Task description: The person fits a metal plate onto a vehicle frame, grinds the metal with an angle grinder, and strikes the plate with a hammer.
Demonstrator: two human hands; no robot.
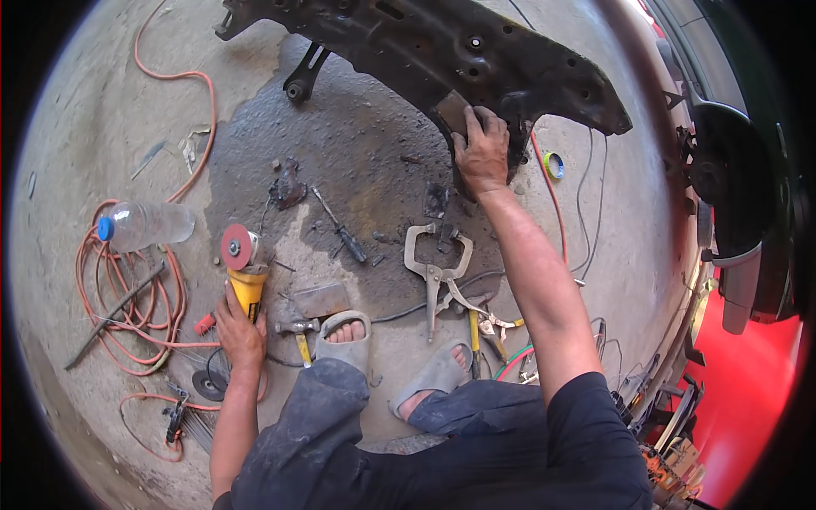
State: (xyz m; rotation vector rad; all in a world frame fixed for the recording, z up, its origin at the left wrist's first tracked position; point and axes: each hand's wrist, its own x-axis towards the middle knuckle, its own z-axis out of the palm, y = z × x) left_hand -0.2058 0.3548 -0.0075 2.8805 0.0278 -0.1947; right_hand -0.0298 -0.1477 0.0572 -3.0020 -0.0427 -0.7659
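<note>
Under right hand [483, 160]; frame [459, 64] (dark, holed)

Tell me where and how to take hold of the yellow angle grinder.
Grip the angle grinder around its yellow body, coming from the wearer's side. That body makes a narrow handle, and the red disc sits at the far end, so fingers are probably best kept behind the head. The left hand holds it there.

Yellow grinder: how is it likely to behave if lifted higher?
The yellow grinder, held in the left hand, would probably move as one stiff piece, given its solid body. Its thin red disc looks exposed, so it might chip if knocked.
</note>
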